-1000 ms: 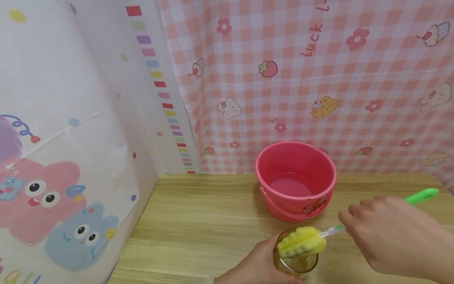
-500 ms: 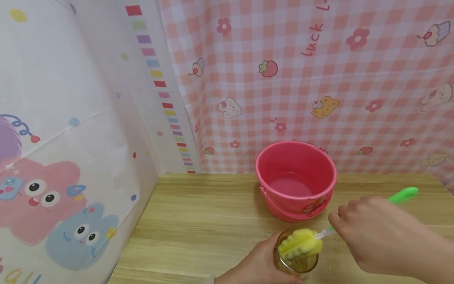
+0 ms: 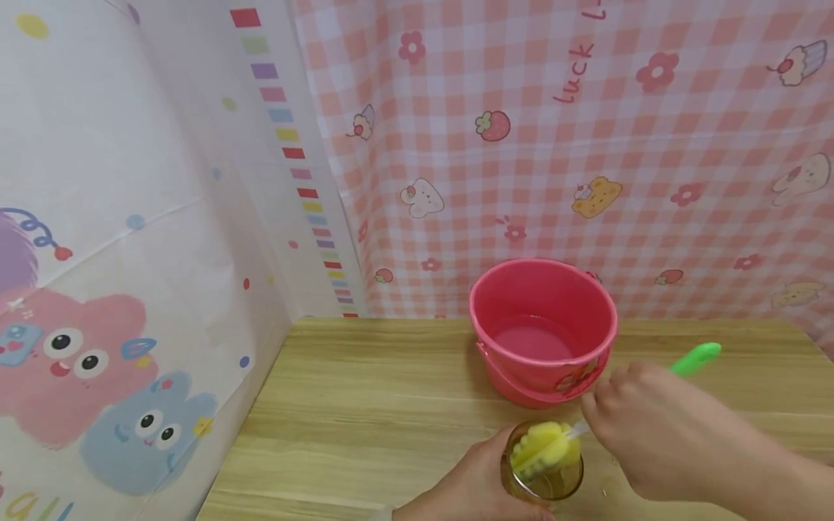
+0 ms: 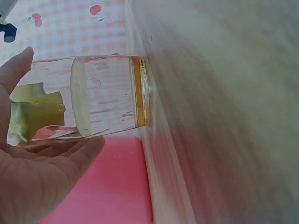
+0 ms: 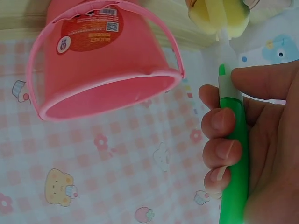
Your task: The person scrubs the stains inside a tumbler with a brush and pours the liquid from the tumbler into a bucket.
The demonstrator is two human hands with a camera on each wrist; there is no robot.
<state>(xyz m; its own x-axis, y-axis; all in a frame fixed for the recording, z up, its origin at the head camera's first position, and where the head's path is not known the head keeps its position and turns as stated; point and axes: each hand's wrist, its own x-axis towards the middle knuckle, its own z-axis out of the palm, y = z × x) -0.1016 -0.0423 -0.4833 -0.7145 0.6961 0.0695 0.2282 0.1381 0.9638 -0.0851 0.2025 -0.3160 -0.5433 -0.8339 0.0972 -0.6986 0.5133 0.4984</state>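
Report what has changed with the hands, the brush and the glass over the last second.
The right hand has moved left across the head view, carrying the brush with it; the yellow sponge head now seems further into the glass. Nothing was newly grasped or released. Unchanged: the left hand holding the glass, and the pink bucket.

Your left hand [image 3: 472, 481] is bare; a sliver of whitish sleeve [image 3: 383, 514] shows at that wrist, near side, too little to tell the fabric. Your right hand [image 3: 658, 427] is bare too, same for the right forearm [image 3: 762, 477] out to the right edge. Right wrist view gives you fingernails [image 5: 225, 148]: smooth, rounded, one running past its fingertip. Fine creases line your right palm [image 5: 266, 149].
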